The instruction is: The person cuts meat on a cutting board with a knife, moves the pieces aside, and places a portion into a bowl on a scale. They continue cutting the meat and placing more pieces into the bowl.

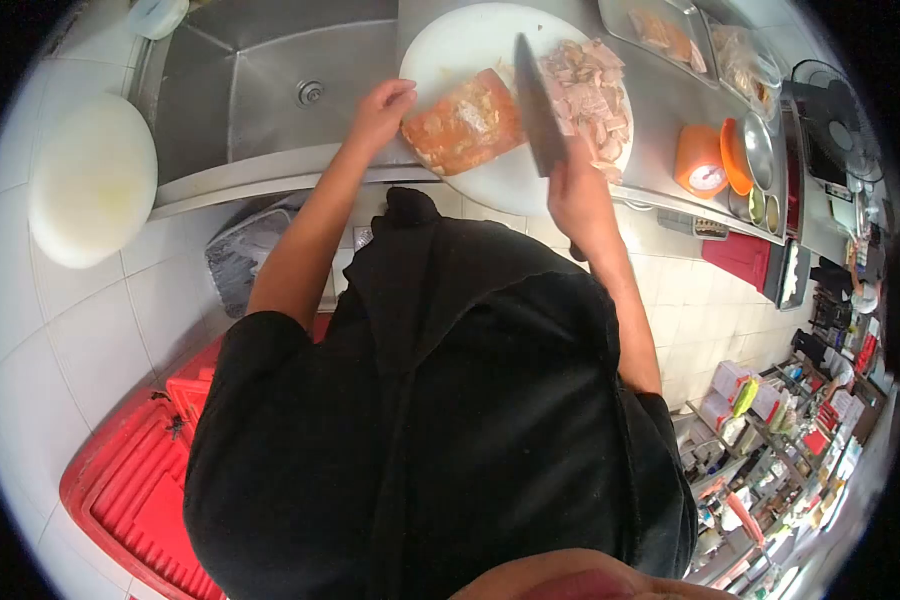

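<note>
A large slab of orange-pink meat (pixel 465 125) lies on a round white cutting board (pixel 460 50). My left hand (pixel 382 108) rests its fingers on the slab's left end. My right hand (pixel 578 185) grips the handle of a big cleaver (pixel 536 100), whose blade stands over the board just right of the slab. A heap of cut meat pieces (pixel 595 95) sits on the board's right side. My black shirt fills the lower middle of the view.
A steel sink (pixel 260 90) lies left of the board. A second round white board (pixel 90 180) leans at far left. An orange kitchen scale (pixel 700 160), steel bowls (pixel 760 150) and a tray of meat (pixel 665 35) stand to the right. Red crates (pixel 130 480) sit on the tiled floor.
</note>
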